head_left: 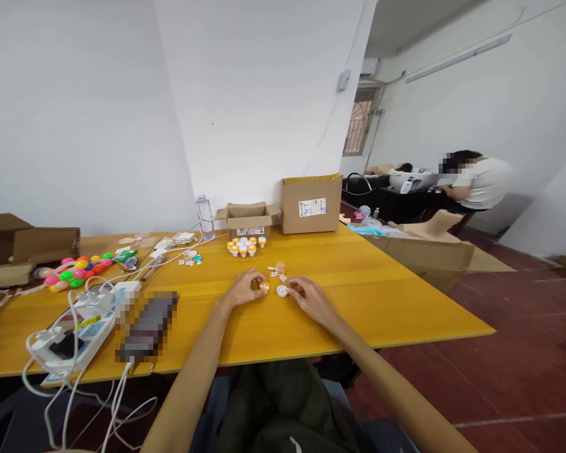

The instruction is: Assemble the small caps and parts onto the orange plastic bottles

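Observation:
My left hand (248,288) is closed on a small round orange-and-white piece (264,287), pinched between thumb and fingers just above the table. Close by on the right, my right hand (309,298) grips the edge of a white round disc (282,290) with its fingertips. Beyond both hands lie several small white pieces with dark marks (278,274) and a small clear cup-like part (280,267). Farther back stands a cluster of orange-and-white knob-shaped pieces (245,246), several of them with white tops.
An open small carton (249,222) and a taller cardboard box (311,207) stand against the wall, beside a clear bottle (205,217). At left are a power strip (87,327) with cables, a phone (149,326) and colourful balls (78,272). Another person (483,182) sits at far right.

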{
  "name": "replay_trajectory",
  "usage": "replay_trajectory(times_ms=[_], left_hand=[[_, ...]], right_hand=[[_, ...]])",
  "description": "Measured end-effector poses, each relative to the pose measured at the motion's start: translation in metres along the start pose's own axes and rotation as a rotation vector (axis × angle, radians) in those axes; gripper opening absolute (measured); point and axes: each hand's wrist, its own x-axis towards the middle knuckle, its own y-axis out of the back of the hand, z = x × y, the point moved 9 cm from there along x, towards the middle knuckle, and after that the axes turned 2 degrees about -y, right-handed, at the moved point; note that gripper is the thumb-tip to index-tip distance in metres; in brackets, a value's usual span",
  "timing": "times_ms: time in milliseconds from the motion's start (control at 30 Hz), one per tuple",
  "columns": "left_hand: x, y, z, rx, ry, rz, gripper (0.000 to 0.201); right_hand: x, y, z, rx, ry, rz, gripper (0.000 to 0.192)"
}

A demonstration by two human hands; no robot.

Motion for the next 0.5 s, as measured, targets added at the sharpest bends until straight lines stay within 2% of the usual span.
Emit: replay_trajectory(times_ms=[167, 333, 500], left_hand=[[0.001, -0.001, 0.002, -0.047, -0.004, -0.004, 0.018], [0.003, -0.003, 0.002, -0.07, -0.015, -0.001, 0.013], [0.003, -0.002, 0.002, -0.084, 0.002, 0.004, 0.011]], right_hand=[[0.017, 0.0, 0.018, -0.092, -0.038, 0.02, 0.017], [0.031, -0.008, 0.011, -0.196, 0.046, -0.032, 0.016], [0.036, -0.009, 0.011, -0.25, 0.062, -0.055, 0.016]])
